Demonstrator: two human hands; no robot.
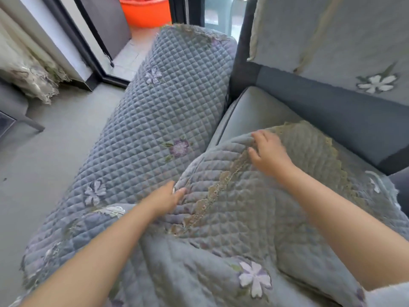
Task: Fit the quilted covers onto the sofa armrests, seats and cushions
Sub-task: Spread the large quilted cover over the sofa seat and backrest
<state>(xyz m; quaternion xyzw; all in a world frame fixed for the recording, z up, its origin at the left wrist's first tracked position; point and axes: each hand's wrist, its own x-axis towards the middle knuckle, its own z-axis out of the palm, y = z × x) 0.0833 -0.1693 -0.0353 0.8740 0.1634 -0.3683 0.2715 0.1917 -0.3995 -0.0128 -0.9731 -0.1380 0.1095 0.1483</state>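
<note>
Quilted armrest cover (168, 111) draped over left armrest. Seat cover (232, 218) bunched on near part of grey seat (254, 109). Right hand (269, 151) pinching its lace-trimmed far edge; left hand (170, 199) gripping fold beside armrest.

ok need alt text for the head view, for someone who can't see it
Two bare hands work a folded quilted cover on a sofa seat: the left hand pinches a fold, the right hand grips its lace-trimmed edge. Left of it, the armrest already wears a flowered quilted cover; an orange tub stands beyond.
</note>
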